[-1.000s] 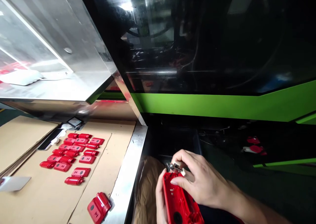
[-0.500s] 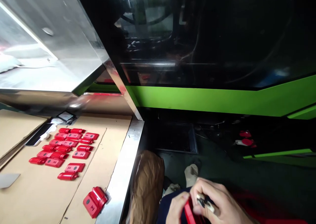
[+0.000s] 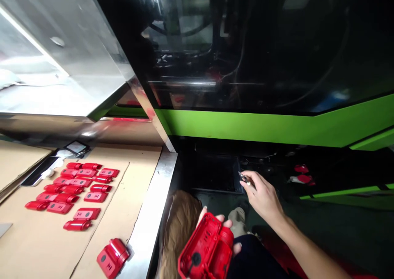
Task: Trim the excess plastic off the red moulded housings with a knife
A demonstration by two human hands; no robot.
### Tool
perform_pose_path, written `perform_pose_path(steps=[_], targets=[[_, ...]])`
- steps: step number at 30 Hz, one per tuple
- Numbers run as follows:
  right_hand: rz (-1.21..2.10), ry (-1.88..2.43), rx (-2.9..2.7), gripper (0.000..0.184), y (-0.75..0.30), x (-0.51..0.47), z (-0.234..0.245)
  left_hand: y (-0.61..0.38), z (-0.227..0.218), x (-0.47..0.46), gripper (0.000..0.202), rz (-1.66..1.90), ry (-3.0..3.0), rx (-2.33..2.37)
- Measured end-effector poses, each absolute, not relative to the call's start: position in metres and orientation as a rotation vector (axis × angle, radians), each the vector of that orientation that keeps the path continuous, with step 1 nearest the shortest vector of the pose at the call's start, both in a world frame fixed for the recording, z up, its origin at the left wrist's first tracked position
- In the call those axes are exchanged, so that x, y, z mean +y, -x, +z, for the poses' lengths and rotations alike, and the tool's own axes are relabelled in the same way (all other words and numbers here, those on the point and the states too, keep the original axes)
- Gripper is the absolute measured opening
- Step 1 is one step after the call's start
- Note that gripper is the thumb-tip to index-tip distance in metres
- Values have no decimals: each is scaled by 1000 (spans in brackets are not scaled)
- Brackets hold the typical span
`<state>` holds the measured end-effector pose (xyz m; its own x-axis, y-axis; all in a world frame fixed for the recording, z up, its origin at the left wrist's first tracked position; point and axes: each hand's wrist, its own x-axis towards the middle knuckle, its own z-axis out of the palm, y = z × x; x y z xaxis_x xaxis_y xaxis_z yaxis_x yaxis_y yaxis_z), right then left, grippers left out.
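Fingers (image 3: 226, 223) of the left hand (image 3: 215, 229) curl over the far edge of the red plastic housing (image 3: 207, 249) low by the lap, a light, stiff, slick-looking shell best gripped by its rims, while the right hand (image 3: 263, 197) pinches a small metal tool (image 3: 245, 178) out ahead.

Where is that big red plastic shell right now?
The red plastic shell sits low in the head view, just right of the metal table edge, held in the left hand over the person's lap.
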<state>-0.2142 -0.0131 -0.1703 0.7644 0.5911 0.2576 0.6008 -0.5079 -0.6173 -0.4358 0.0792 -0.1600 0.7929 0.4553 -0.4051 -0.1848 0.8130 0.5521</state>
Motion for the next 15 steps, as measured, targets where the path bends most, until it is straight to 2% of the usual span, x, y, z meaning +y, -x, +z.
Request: perform_pose_path(steps=[6,10,13,15], targets=[[8,2230,-950,9,217,-19,-167,434,-144,86,79,444,-244,578],[33,2192,-971,11,214,-23,-154,439,-147,93,93,385,-184,431],[210,2072,-1083,27,222,-25,-133,441,-154,98,96,346,-185,336],[332,1969,-1206,30,231,-26,-114,441,-155,99,98,326,-197,340]])
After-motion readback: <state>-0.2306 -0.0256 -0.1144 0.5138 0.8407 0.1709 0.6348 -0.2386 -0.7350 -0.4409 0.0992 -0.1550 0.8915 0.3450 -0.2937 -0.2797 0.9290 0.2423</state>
